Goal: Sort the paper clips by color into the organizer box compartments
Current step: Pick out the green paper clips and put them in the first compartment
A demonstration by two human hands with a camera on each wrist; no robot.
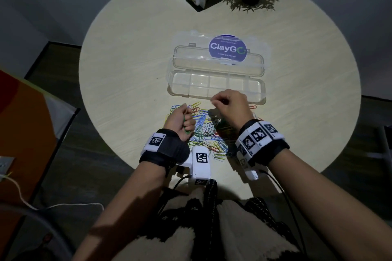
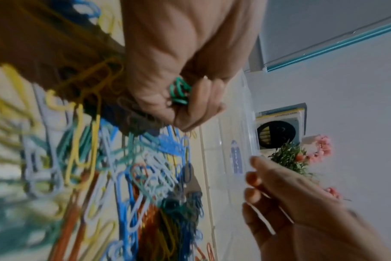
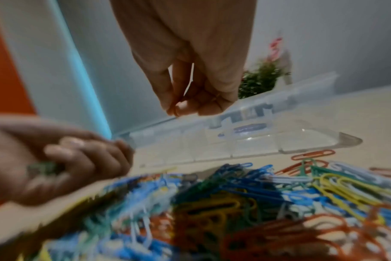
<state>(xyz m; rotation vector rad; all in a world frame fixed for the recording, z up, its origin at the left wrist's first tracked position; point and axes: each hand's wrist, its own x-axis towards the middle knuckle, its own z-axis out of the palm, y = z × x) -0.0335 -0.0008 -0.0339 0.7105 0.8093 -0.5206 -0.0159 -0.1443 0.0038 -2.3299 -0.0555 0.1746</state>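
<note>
Multicoloured paper clips (image 1: 209,131) heaped on table, clear organizer box (image 1: 216,89) open, compartments bare

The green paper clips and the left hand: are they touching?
Touching. The left wrist view shows the left hand curled round the green paper clips, fingers pressing them against the palm; the head view shows green poking from the fist.

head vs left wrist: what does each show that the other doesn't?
Head only: the whole organizer box with every compartment bare, its lid open behind it, and both wristbands.

Left wrist only: a close look into the left hand, whose curled fingers hold green clips; also pink flowers by the plant.

Both: the mixed clip pile on the table, and the right hand with curled fingers; neither view shows what it holds.
</note>
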